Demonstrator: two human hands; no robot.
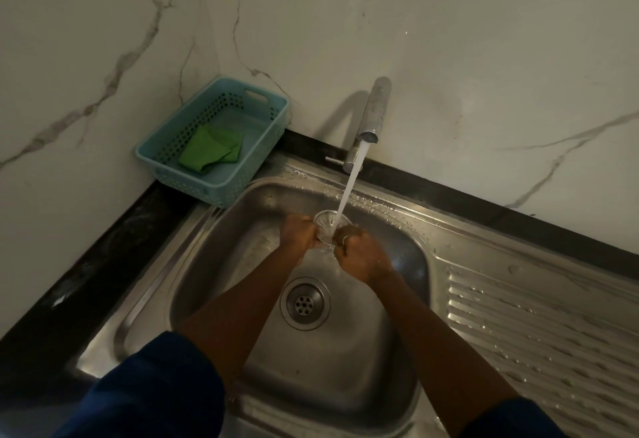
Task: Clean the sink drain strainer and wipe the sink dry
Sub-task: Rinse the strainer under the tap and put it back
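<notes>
A round metal drain strainer is held over the steel sink under running water from the tap. My left hand grips its left edge and my right hand grips its right edge with curled fingers. The stream lands on the strainer's middle. Below my hands the open drain shows its holes at the basin's bottom. A folded green cloth lies in a blue basket at the back left.
A ribbed, wet draining board lies to the right of the basin. The tap's lever sticks out left at its base. Black countertop borders the sink, and a marble wall stands behind.
</notes>
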